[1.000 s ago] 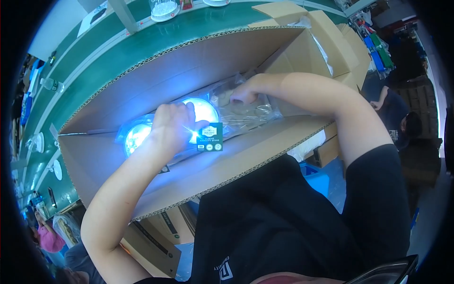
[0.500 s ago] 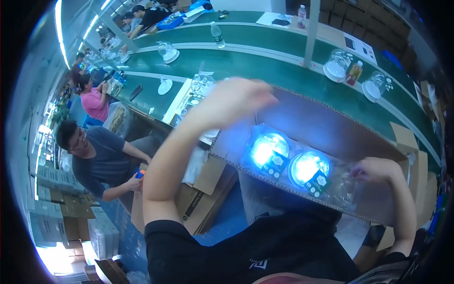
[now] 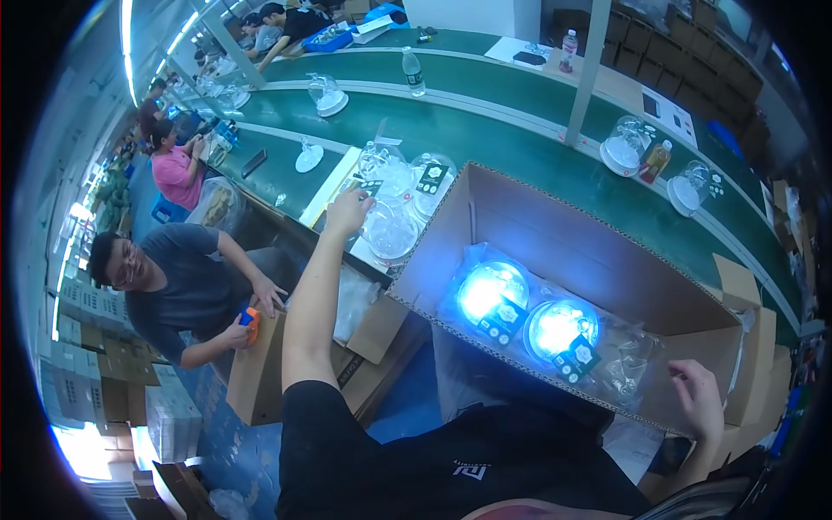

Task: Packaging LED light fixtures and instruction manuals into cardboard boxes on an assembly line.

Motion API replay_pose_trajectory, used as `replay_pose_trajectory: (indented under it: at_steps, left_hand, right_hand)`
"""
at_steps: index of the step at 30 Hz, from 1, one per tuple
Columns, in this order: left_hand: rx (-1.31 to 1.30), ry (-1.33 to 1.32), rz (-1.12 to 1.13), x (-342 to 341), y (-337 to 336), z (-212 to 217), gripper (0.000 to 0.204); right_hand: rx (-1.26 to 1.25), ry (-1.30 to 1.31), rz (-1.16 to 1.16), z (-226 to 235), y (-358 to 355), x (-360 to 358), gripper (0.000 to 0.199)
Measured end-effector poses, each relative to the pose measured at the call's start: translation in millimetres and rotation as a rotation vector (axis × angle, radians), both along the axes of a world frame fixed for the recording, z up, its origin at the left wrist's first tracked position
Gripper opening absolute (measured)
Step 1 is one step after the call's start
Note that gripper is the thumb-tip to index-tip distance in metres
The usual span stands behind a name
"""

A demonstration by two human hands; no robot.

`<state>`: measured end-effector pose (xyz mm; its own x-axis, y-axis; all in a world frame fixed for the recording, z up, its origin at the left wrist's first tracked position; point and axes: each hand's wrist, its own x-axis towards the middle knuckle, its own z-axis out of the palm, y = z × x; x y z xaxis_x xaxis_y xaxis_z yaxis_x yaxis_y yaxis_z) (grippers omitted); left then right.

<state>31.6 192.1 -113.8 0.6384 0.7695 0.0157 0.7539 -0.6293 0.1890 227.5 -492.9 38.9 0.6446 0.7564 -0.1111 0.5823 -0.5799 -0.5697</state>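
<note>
In front of me is an open cardboard box (image 3: pixel 555 204). Inside it, two glowing clear dome lamps (image 3: pixel 563 329) lie side by side in clear plastic wrapping, each with a dark green card. My left hand (image 3: pixel 349 212) is stretched out over the bench beside a group of unlit clear dome lamps (image 3: pixel 390 227), fingers partly bent and close to a dark green card; I see nothing held in it. My right hand (image 3: pixel 700 400) hovers at the box's near right corner, fingers apart and empty, beside crumpled clear wrapping (image 3: pixel 626 368).
A long green bench (image 3: pixel 494 121) carries more clear domes (image 3: pixel 624 147), bottles (image 3: pixel 413 74) and a dark phone (image 3: pixel 254 164). To the left, a co-worker in a grey shirt (image 3: pixel 186 273) holds an orange and blue tool (image 3: pixel 249 322) at a carton (image 3: pixel 260 373). Stacked cartons stand behind.
My left hand has swung left from above the box to the dome lamps on the bench. My right hand has dropped lower. The co-worker's carton has come further into view.
</note>
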Motion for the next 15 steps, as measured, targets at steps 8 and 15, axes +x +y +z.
replay_pose_trajectory:
  at_steps: [8,15]
  left_hand:
    - [0.367,0.122,-0.316,1,-13,-7,0.031]
    - [0.496,0.066,-0.381,15,-14,-1,0.034]
  right_hand:
    - [-0.04,0.022,0.016,-9,-7,7,0.023]
    - [-0.064,0.057,0.026,-8,-6,3,0.022]
